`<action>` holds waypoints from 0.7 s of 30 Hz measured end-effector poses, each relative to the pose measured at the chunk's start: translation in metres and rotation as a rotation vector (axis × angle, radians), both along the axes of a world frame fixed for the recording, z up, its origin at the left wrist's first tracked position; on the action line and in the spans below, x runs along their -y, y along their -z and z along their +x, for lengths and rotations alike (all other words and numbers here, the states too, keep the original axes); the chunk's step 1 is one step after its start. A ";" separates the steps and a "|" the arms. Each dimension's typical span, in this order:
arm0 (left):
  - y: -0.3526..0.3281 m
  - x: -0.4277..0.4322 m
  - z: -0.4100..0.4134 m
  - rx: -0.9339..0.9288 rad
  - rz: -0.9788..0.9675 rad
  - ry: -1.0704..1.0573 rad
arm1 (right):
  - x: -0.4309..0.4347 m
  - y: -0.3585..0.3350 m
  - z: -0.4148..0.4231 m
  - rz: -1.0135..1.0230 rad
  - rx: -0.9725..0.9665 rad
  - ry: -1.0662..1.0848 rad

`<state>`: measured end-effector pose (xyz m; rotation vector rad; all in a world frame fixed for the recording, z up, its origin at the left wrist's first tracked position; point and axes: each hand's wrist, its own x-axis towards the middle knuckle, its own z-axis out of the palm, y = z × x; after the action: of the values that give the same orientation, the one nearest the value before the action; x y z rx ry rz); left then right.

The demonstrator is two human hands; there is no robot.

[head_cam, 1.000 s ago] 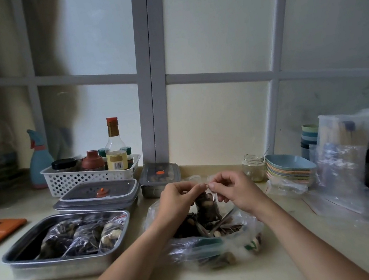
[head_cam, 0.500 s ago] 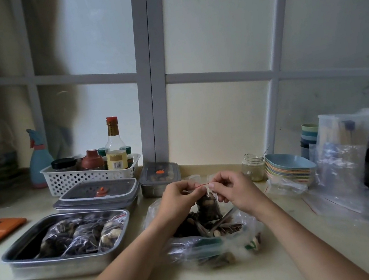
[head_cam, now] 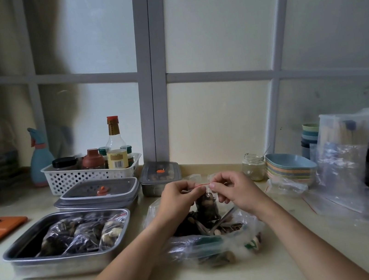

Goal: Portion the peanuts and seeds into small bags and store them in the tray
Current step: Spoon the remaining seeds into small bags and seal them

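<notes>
Both hands (head_cam: 205, 193) pinch small bag's (head_cam: 207, 206) red edge, right of tray (head_cam: 60, 264).

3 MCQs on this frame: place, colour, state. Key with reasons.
1. Where is the metal tray versus the large bag? A. Left of it B. Right of it C. On it
2. Colour of the seal strip on the small bag? A. Blue B. Red C. Green
3. State of the small bag? A. In the tray B. Dropped C. Pinched at top by left grip and right grip
1 A: tray lies left of the bag. 2 B: red line between the grips. 3 C: both pinch the strip.
</notes>
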<state>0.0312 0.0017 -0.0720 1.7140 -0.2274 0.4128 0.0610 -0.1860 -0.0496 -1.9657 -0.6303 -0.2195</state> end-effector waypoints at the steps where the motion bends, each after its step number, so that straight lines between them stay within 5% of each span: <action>1: 0.000 0.000 -0.001 0.004 0.003 -0.005 | 0.000 0.000 0.000 -0.001 0.000 -0.004; 21: 0.001 0.000 -0.001 -0.027 0.066 -0.042 | 0.002 0.001 0.002 -0.053 0.087 0.093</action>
<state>0.0300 0.0019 -0.0728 1.7907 -0.1873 0.4173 0.0627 -0.1885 -0.0502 -2.0476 -0.6062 -0.3501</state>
